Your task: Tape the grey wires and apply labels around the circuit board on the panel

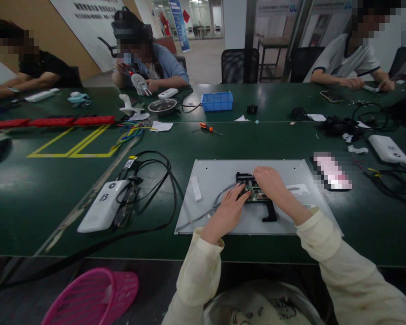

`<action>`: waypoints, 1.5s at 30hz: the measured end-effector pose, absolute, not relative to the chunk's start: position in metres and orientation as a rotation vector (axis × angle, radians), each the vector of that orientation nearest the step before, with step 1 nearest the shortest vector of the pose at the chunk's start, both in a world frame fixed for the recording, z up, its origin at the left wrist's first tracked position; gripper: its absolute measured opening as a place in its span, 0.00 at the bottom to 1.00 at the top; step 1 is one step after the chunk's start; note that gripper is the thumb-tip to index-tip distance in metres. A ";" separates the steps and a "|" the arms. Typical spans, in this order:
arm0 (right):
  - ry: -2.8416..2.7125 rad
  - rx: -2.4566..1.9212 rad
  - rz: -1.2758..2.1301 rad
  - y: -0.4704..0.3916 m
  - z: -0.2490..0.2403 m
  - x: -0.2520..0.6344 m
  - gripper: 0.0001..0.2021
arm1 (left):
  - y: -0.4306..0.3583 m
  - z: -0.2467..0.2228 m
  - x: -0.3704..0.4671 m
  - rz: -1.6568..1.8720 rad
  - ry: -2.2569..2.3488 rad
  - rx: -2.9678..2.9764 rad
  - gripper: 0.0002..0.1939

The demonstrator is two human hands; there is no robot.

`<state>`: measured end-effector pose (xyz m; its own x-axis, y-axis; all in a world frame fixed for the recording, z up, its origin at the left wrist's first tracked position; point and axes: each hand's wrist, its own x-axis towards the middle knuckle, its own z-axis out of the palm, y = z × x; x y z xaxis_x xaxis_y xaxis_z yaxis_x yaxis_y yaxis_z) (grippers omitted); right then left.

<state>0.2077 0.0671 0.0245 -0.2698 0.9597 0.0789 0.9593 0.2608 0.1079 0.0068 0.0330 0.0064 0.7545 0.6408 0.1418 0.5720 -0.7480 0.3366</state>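
Observation:
A black plastic bracket (pixel 271 211) holding a green circuit board (pixel 258 195) lies on a flat light-grey panel (pixel 219 169) in front of me. My left hand (pixel 227 210) rests at the board's left side, fingers spread and their tips touching it. Curled over the bracket's upper right part is my right hand (pixel 269 182); its fingertips are bent down and what they grip, if anything, is hidden. A grey cable (pixel 203 217) runs from the board across the panel's left side. Near the panel's left edge lies a white strip (pixel 196 188).
A white power bank (pixel 103 205) with looped black cables is left of the panel, a phone (pixel 331 171) right of it. Beyond are an orange screwdriver (pixel 206 127) and a blue basket (pixel 217 101). A pink basket (pixel 91 298) stands below the table edge. Several people sit opposite.

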 end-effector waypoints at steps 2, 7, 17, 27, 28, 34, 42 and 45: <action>2.502 1.871 0.185 0.068 0.024 0.208 0.12 | 0.033 0.008 0.007 0.357 0.944 2.674 0.29; 2.512 1.857 0.165 0.068 0.024 0.206 0.13 | 0.033 0.009 0.006 0.366 0.937 2.661 0.29; 2.516 1.904 0.134 0.062 0.022 0.205 0.14 | 0.035 0.007 0.005 0.390 0.924 2.659 0.29; 2.590 2.212 -0.048 0.050 0.037 0.221 0.11 | 0.018 0.029 0.003 0.513 1.061 2.600 0.27; 2.616 2.249 -0.069 0.047 0.038 0.224 0.12 | 0.018 0.035 -0.003 0.552 1.093 2.583 0.25; 2.862 2.429 -0.165 0.029 0.034 0.227 0.14 | 0.051 0.053 -0.059 0.885 1.519 2.313 0.17; 3.044 2.448 -0.277 0.020 0.017 0.217 0.13 | 0.107 0.014 -0.099 0.686 1.755 2.170 0.22; 3.009 2.449 -0.304 0.019 0.013 0.221 0.13 | 0.117 0.008 -0.097 0.667 1.754 2.178 0.21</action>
<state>0.2210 0.0185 0.0131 -0.0457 0.8958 0.4422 0.7892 0.3037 -0.5337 -0.0970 0.1170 0.0077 0.1631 0.9692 0.1845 0.8467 -0.2335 0.4780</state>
